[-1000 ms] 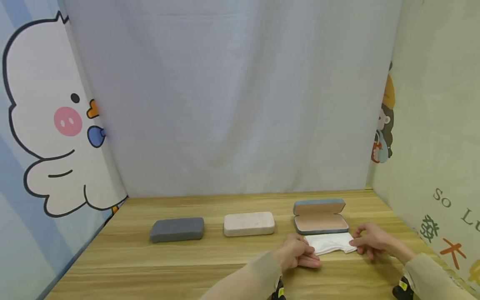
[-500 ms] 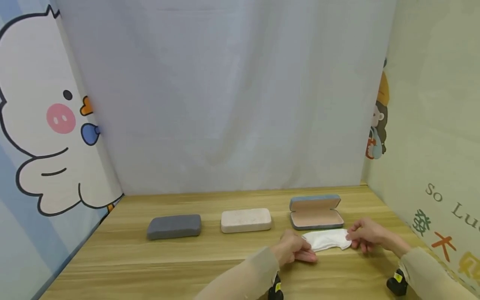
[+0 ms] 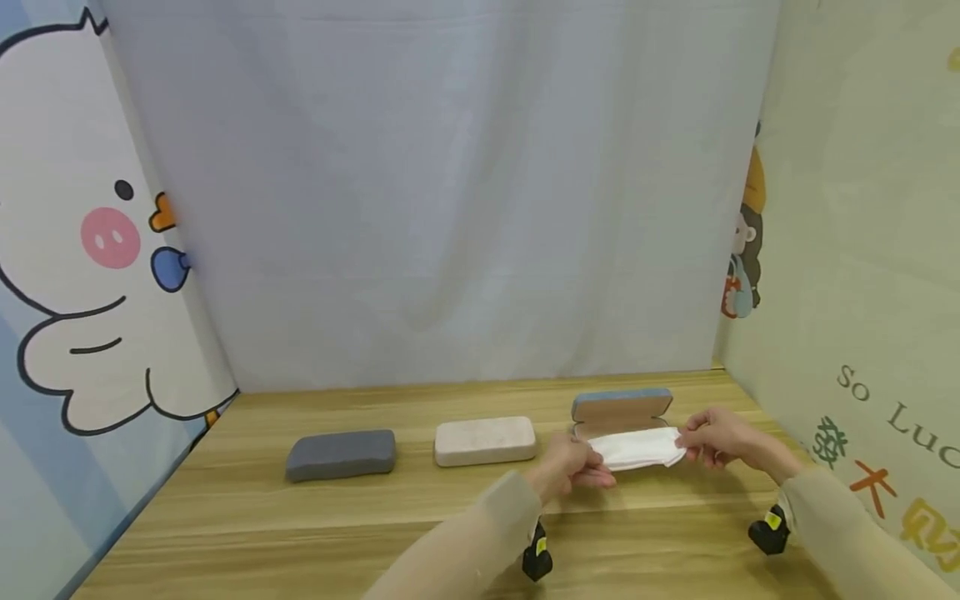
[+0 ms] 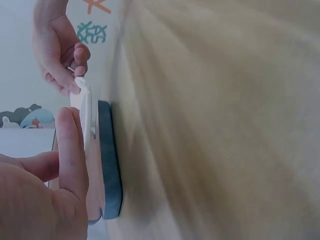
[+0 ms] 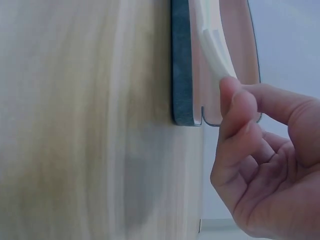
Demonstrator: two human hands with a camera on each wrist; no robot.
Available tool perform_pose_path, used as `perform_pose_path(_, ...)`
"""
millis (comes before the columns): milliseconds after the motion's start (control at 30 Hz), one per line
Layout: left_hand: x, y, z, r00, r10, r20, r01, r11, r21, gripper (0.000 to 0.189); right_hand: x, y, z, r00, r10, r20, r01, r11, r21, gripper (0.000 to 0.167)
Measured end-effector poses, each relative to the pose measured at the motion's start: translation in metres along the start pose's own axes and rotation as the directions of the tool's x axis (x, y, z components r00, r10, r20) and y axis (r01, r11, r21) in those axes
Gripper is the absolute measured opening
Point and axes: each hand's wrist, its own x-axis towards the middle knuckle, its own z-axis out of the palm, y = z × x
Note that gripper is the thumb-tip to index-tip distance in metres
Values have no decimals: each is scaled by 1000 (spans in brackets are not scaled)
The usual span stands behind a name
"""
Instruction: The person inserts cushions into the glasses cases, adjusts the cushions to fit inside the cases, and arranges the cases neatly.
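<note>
A folded white cloth (image 3: 637, 448) is held up by its two ends, just above the front of an open glasses case (image 3: 621, 408) with a blue outside and pinkish lining. My left hand (image 3: 567, 468) pinches the cloth's left end, its lower fingers stretched out beneath. At the other end my right hand (image 3: 726, 437) pinches a corner between thumb and fingertips. The right wrist view shows the cloth (image 5: 214, 45) hanging over the lower half of the case (image 5: 182, 70), lid raised behind. Part of the case's base is hidden by the cloth in the head view.
To the left on the wooden table (image 3: 337, 525) lie a closed cream glasses case (image 3: 485, 441) and a closed dark grey one (image 3: 341, 455). A pale curtain (image 3: 450, 208) hangs behind the table, and a printed wall sheet (image 3: 855, 250) borders it on the right.
Both hands have lifted the white cloth off the table and carried it forward over the open glasses case, covering much of its base. The head view has shifted slightly.
</note>
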Motion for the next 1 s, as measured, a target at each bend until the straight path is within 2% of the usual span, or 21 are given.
perform_pose_path(300, 23, 15, -12, 998, 31, -56, -30, 999, 10, 7, 24, -1, 0, 999, 13, -41, -13, 1000, 6, 20)
perform_pose_path(400, 28, 15, -12, 996, 33, -78, -33, 999, 8, 7, 32, 0, 2, 997, 38, -65, -37, 999, 20, 19)
perform_pose_path(667, 37, 8, -8, 985, 75, -152, -75, 997, 12, 8, 42, 7, 7, 992, 40, -117, -40, 999, 2, 20)
perform_pose_path(867, 38, 3, -4, 974, 123, -192, -103, 988, 114, 9, 46, 10, 10, 986, 25, -167, -32, 999, -40, 16)
perform_pose_path(1000, 39, -1, -1, 957, 181, -228, -118, 957, 265, 14, 46, 10, 12, 981, 15, -194, -31, 996, -80, 13)
